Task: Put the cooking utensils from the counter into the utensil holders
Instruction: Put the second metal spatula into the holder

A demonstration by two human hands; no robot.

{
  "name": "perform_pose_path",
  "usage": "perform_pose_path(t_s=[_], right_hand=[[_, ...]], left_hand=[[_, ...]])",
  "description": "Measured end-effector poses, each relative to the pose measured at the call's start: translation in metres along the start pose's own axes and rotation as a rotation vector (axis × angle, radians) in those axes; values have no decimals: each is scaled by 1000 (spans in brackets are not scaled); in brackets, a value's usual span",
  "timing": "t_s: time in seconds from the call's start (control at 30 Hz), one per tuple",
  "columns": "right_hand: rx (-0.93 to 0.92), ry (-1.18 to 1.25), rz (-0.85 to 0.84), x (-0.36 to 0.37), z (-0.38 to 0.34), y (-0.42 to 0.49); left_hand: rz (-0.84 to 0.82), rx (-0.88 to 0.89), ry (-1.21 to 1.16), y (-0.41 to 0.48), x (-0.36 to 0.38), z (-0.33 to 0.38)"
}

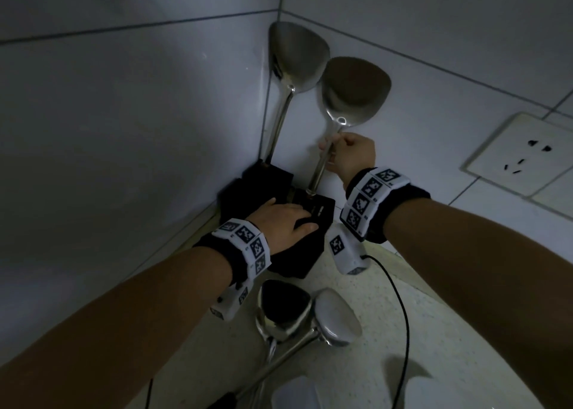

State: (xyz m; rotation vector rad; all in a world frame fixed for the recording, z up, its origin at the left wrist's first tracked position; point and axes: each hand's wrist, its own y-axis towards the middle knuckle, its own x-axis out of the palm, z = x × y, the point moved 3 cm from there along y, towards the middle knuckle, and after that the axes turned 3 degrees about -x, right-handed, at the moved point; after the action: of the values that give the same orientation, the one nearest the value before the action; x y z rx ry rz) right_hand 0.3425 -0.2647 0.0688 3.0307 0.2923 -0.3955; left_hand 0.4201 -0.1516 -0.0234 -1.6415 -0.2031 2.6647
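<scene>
Steel spatulas, black holder block.
Two spatulas [297, 58] [355, 91] stand upright in far corner holder [310, 253]; two more [283, 312] [338, 320] lie crossed on near counter [434, 331].

A home kitchen: white tiled walls [124, 114] meet in a corner above a speckled countertop [434, 331], with a wall socket [524, 154] and steel spatulas [353, 89].

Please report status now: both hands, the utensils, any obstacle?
Right hand gripping spatula handle, lowering into black holder. Left hand steadying holder. Two utensils on counter. No obstacle seen.

Four spatulas [297, 58], two holders [313, 219]
</scene>
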Motion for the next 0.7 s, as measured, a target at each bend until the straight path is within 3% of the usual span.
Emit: perform_pose_path(t_s=[0.1, 0.27, 0.47, 0.7], right_hand=[[18, -8, 31, -4, 1, -2], [27, -76, -57, -3, 0, -7], [74, -74, 0, -6, 1, -9], [11, -185, -61, -12, 12, -4]], left_hand=[[7, 6, 1, 0, 0, 3], [11, -45, 52, -2, -4, 7], [64, -72, 71, 12, -17, 17], [8, -143, 335, 38, -27, 22]])
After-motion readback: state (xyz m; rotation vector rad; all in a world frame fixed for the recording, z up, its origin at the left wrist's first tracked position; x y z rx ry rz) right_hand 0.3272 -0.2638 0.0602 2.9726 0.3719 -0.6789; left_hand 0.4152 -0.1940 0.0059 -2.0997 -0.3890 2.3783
